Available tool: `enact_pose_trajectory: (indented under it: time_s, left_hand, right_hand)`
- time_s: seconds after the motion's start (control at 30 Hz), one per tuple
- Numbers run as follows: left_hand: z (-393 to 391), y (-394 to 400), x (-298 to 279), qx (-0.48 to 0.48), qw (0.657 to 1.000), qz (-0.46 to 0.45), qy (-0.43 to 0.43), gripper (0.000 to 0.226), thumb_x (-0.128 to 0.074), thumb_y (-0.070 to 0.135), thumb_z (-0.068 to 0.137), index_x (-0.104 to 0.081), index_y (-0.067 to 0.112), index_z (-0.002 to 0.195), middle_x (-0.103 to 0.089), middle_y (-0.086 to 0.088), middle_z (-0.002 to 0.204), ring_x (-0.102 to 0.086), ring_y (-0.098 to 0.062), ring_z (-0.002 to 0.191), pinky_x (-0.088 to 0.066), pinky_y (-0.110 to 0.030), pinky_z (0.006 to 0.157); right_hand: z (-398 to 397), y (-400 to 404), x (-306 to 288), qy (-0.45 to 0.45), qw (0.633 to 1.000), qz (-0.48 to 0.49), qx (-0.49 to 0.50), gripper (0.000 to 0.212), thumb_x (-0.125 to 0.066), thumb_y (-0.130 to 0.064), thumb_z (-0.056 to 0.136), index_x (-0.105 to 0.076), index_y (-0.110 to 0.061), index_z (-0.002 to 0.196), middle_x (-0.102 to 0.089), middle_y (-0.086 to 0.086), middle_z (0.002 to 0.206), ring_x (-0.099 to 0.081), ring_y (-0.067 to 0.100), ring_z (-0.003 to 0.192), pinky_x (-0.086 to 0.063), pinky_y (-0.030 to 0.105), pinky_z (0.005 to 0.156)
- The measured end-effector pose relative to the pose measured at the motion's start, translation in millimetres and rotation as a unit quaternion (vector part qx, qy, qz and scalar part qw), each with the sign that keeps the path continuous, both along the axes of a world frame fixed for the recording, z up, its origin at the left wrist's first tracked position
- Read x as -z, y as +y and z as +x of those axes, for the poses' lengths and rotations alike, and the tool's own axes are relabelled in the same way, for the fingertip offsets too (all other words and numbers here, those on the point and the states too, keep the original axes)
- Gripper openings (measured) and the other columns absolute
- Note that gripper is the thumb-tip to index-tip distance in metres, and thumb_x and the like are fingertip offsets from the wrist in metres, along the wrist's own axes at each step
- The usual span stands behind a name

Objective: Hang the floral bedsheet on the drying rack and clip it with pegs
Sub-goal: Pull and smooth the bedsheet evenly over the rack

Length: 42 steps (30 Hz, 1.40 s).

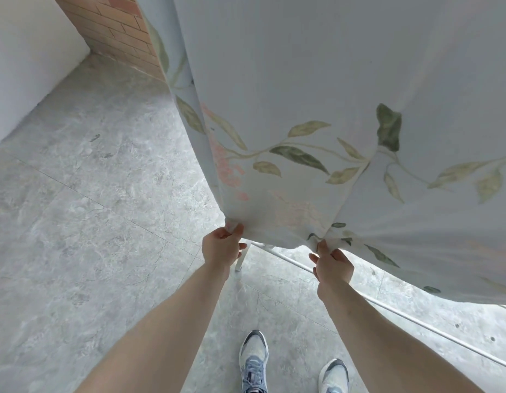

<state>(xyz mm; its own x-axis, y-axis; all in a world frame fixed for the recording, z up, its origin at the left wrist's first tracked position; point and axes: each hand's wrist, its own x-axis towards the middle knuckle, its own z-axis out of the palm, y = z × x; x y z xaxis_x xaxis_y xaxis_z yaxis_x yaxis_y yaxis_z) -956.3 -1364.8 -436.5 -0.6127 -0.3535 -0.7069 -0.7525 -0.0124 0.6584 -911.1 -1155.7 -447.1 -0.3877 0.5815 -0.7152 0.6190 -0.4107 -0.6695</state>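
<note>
Floral bedsheet is hung at 12–3 o'clock; its lower hem is pinched by left hand at corner & by right hand alongside, w/ white rack rail seen beneath.

No text, label, brand, number or sign can be read anywhere in the head view — the floral bedsheet carries only printed leaves and pink blossoms, and the shoes show no legible mark.
</note>
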Motion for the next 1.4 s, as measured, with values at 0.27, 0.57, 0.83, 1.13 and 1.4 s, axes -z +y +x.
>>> enact_pose_trajectory:
  time_s: [0.27,0.57,0.83,1.13,1.4]
  left_hand:
    - [-3,-1,60,0.018,0.999,-0.019,-0.028,0.034,-0.076,0.029,0.091,-0.071,-0.004,0.097,-0.072,-0.003,0.075,-0.076,-0.014,0.065,-0.062,-0.05,0.084]
    - [-10,8,104,0.04,0.998,-0.032,-0.048,0.031,-0.075,0.031,0.091,-0.073,0.0,0.094,-0.074,-0.002,0.071,-0.075,-0.014,0.061,-0.064,-0.046,0.079]
    - [-17,5,115,0.073,0.994,-0.052,-0.069,0.026,-0.068,0.035,0.093,-0.064,0.013,0.106,-0.072,0.001,0.079,-0.077,-0.017,0.07,-0.065,-0.042,0.075]
    - [-6,-31,11,0.236,0.949,-0.209,0.028,0.046,-0.07,0.037,0.094,-0.052,0.023,0.134,-0.061,0.012,0.128,-0.062,-0.016,0.115,-0.048,-0.034,0.097]
    - [-24,-58,-150,0.23,0.937,-0.203,0.167,0.043,-0.066,0.034,0.096,-0.051,0.029,0.136,-0.056,0.018,0.134,-0.072,-0.01,0.08,-0.057,-0.044,0.089]
  right_hand:
    - [9,3,55,-0.04,0.999,-0.006,0.007,0.029,-0.073,-0.028,0.097,-0.061,-0.019,0.072,-0.07,-0.009,0.077,-0.075,0.011,0.071,-0.045,0.035,0.074]
    - [2,7,100,-0.063,0.998,-0.005,0.005,0.023,-0.071,-0.026,0.098,-0.066,-0.02,0.076,-0.074,-0.008,0.084,-0.075,0.012,0.073,-0.05,0.035,0.076]
    - [-1,12,100,-0.079,0.997,-0.01,-0.024,0.021,-0.063,-0.033,0.103,-0.06,-0.021,0.086,-0.07,-0.007,0.093,-0.073,0.016,0.085,-0.054,0.028,0.064]
    - [23,9,8,-0.138,0.93,0.063,-0.334,0.034,-0.062,-0.034,0.1,-0.053,-0.018,0.129,-0.07,-0.003,0.105,-0.074,0.02,0.082,-0.063,0.046,0.082]
    - [17,-1,-121,-0.062,0.86,0.182,-0.473,0.045,-0.064,-0.034,0.099,-0.048,-0.024,0.139,-0.06,-0.006,0.129,-0.062,0.026,0.118,-0.049,0.039,0.1]
